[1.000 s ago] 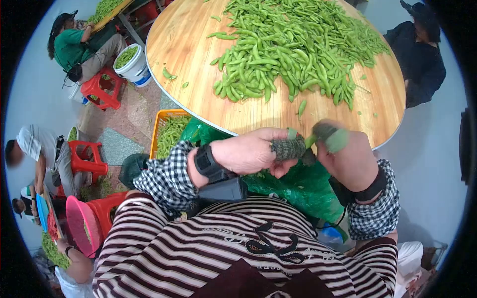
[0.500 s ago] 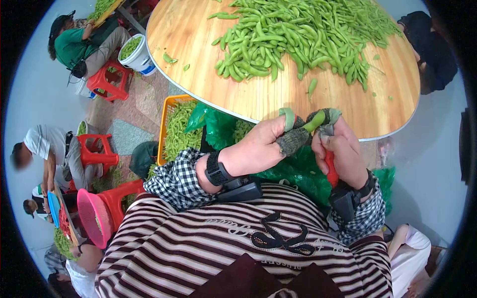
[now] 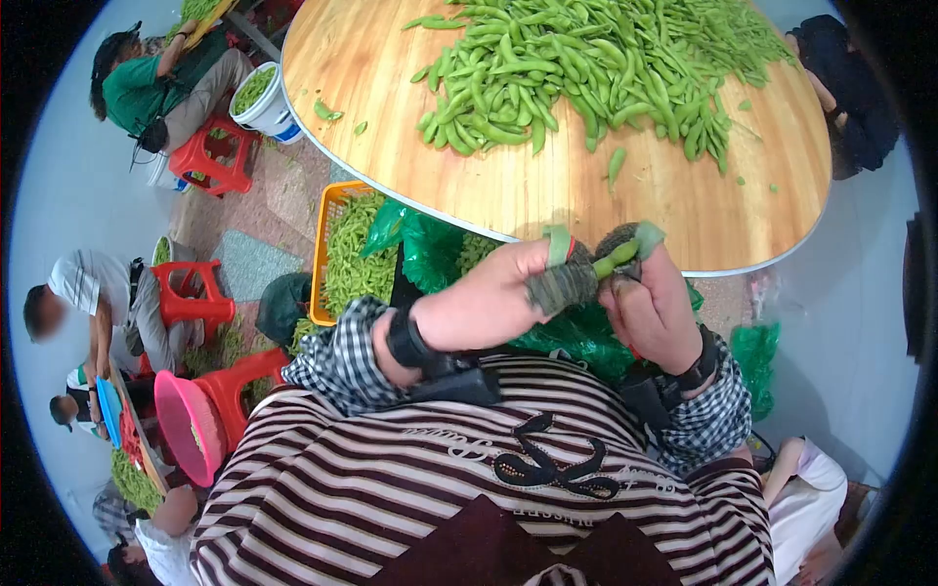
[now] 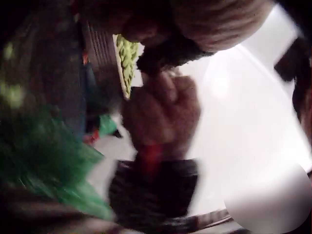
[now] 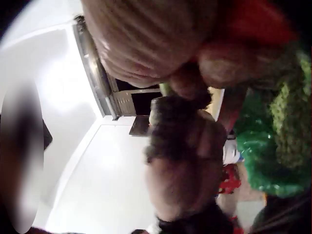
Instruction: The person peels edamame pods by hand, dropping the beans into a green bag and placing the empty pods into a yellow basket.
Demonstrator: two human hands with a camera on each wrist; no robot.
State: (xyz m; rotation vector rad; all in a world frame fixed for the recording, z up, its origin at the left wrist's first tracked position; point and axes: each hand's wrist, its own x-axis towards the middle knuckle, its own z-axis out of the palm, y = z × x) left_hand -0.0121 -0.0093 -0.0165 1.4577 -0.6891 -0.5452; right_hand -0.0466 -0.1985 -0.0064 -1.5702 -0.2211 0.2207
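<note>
My left hand [image 3: 489, 293] and right hand [image 3: 664, 308] meet just off the near edge of the round wooden table [image 3: 440, 186]. Between their fingertips they pinch one green soybean pod [image 3: 618, 258], an end in each hand. Dark knitted covers [image 3: 564, 283] wrap some fingers, and pale green bands circle both thumbs. A red object [image 5: 258, 24] lies in my right palm, its shape mostly hidden by curled fingers. Beyond the hands a large pile of soybean pods [image 3: 586, 73] spreads over the table, with a single loose pod [image 3: 615, 166] nearer to me.
Under the table edge stand an orange crate [image 3: 322, 259] of pods and green plastic bags [image 3: 430, 254]. To the left are red stools [image 3: 220, 161], a white bucket [image 3: 278, 122], a pink basket [image 3: 181, 430] and seated people. Another person in black [image 3: 845, 98] sits at the far right.
My hands have slowed from a blur, and a pod is now stretched between them. The right hand has turned, so the red object shows less. The head view has shifted slightly.
</note>
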